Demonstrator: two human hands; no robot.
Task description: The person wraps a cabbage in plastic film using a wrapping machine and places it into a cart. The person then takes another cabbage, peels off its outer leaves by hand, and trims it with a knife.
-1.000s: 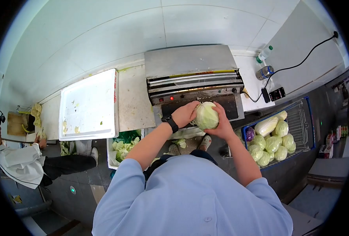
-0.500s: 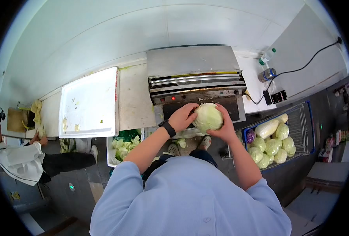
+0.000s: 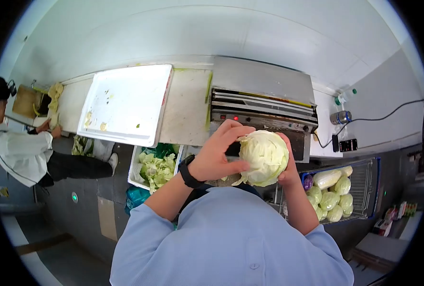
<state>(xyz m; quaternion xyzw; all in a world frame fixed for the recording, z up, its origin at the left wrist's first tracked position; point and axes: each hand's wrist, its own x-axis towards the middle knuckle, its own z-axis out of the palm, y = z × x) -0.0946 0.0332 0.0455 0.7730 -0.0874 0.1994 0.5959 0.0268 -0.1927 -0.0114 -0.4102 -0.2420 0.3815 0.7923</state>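
A pale green cabbage [image 3: 263,158] is held up in front of my chest, near the front edge of the wrapping machine [image 3: 264,102]. My right hand [image 3: 289,159] grips it from the right side, its fingers partly hidden behind the head. At the cabbage's left side is my left hand [image 3: 223,155], wearing a black watch, with thumb and fingers spread against the outer leaves. A loose leaf edge shows at the lower left of the cabbage. On the machine's front a red light is lit.
Left of the machine lies a white foam lid [image 3: 126,105]. Below the counter stands a box of loose leaves [image 3: 157,171]. A cart [image 3: 364,190] at right holds wrapped cabbages [image 3: 335,200]. Bottles and a phone [image 3: 348,145] lie right. A co-worker [image 3: 23,150] stands far left.
The view has turned, so the counter and machine appear further right. Both hands have brought the cabbage closer to my body, and my left hand has spread over its left side.
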